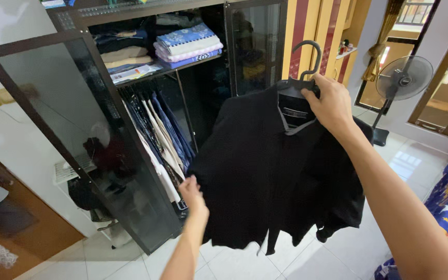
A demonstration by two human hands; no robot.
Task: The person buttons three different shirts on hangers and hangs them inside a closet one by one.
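Right hand: the right hand (332, 106) is clamped around the neck of a dark hanger (307, 62), just under its hook, and holds it up in front of the wardrobe.
Black shirt: the black shirt (270, 176) hangs from that hanger, collar at the top, its body spread wide and its hem loose above the white tiled floor (234, 264).
Left hand: the left hand (192, 191) rests against the shirt's left edge, near the sleeve; the fingers are curled, but whether they pinch the cloth or only touch it I cannot tell.
Wardrobe: a black wardrobe (68, 21) stands open, its dark glass door (68, 129) swung out towards the camera on the left.
Upper shelf: folded clothes (187, 44) lie in stacks, a blue-and-white patterned pile on the right, tan and dark pieces on the left, with a flat sheet of paper under them.
Hanging section: below the shelf a row of hung garments (159, 129) in navy, white and beige is packed close together, just left of the black shirt.
Beside it: a standing fan (403, 78) is on the floor at the right, well apart from the wardrobe.
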